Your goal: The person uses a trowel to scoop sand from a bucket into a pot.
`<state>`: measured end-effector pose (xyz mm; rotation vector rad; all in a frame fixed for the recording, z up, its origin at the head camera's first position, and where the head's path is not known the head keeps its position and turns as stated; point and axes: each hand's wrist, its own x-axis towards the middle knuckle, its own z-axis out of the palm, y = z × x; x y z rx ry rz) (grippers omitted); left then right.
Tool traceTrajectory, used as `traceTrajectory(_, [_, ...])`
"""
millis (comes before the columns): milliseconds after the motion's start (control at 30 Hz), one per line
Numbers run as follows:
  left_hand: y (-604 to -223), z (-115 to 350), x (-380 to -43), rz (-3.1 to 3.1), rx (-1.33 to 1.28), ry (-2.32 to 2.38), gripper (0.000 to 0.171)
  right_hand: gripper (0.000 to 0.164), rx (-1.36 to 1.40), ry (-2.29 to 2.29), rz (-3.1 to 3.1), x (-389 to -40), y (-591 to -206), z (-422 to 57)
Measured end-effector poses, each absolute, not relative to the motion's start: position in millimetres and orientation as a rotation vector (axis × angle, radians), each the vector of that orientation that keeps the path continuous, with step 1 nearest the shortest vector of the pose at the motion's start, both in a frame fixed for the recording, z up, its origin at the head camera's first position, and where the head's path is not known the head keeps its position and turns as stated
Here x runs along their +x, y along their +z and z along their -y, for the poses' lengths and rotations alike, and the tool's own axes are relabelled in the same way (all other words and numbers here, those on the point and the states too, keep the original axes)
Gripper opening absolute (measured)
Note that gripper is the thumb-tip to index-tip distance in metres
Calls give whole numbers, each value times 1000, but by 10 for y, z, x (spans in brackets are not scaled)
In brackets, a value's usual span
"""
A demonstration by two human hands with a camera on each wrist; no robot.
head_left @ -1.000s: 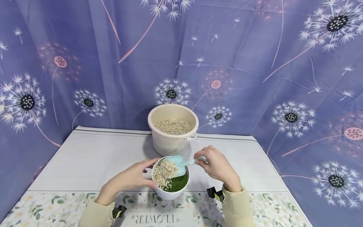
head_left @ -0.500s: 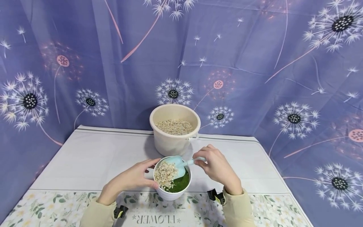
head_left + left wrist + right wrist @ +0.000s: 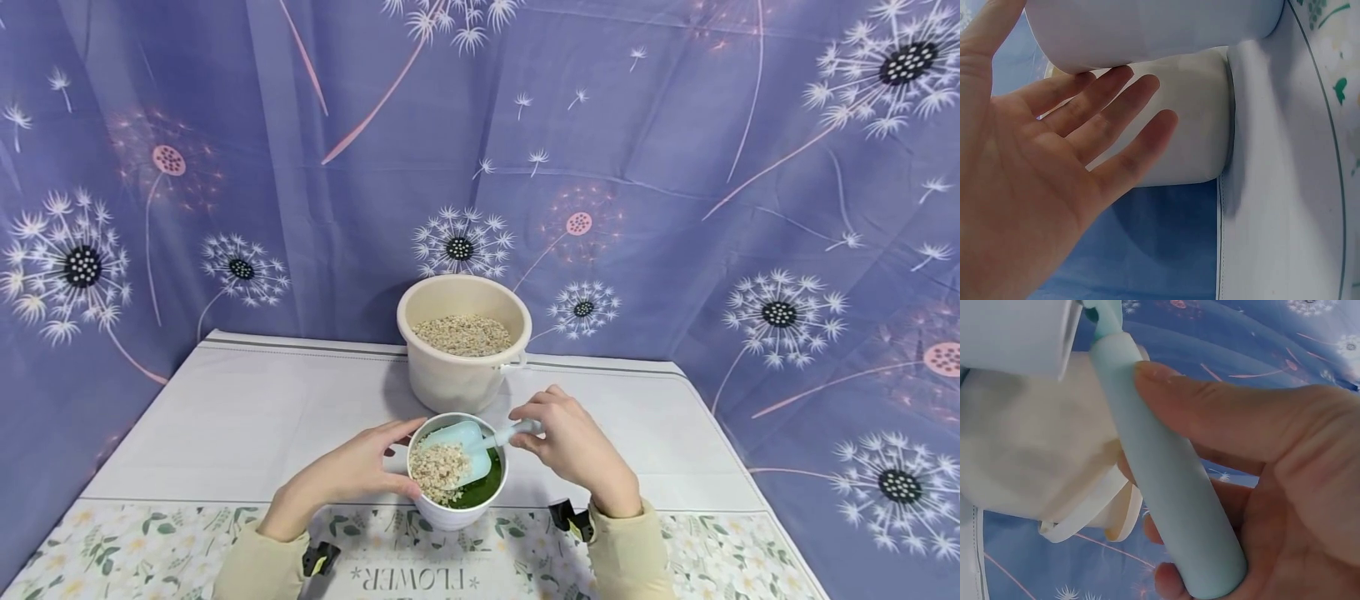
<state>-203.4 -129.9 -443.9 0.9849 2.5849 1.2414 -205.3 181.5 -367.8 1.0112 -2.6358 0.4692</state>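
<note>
A small shovel (image 3: 467, 448) in pale blue dips into a white pot (image 3: 448, 518), with pale gravel around its blade. My right hand (image 3: 566, 442) grips the shovel's round handle (image 3: 1166, 469), thumb along the top and fingers beneath. Gravel (image 3: 438, 471) heaps on the left inside the pot; a dark green surface (image 3: 480, 492) shows on the right. My left hand (image 3: 360, 467) rests against the pot's left side, thumb at the near wall and fingers at the far side. In the left wrist view its fingers (image 3: 1147, 134) are nearly straight and spread beside the pot.
A cream bucket (image 3: 450, 383) with gravel inside stands behind the pot, its handle at the right. The table bears a white cloth (image 3: 300, 400) and a floral mat (image 3: 172, 542) at the front. A purple dandelion curtain (image 3: 337, 208) closes off the back and sides.
The shovel's blade has tipped and lowered over the pot, and its gravel has slid into the heap at the left. The left hand keeps its place on the pot.
</note>
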Motion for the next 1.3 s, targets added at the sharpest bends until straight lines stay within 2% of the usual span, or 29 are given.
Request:
traceTrajectory(433, [-4430,1298,-2034,-2574,968,1242,100,15,978,319,2553,-1952,-3612,-1795])
traceTrajectory(1300, [-4436,1306,-2018,-2588,953,1226,102,25,972,349,2442,-1816,-3452,-1862])
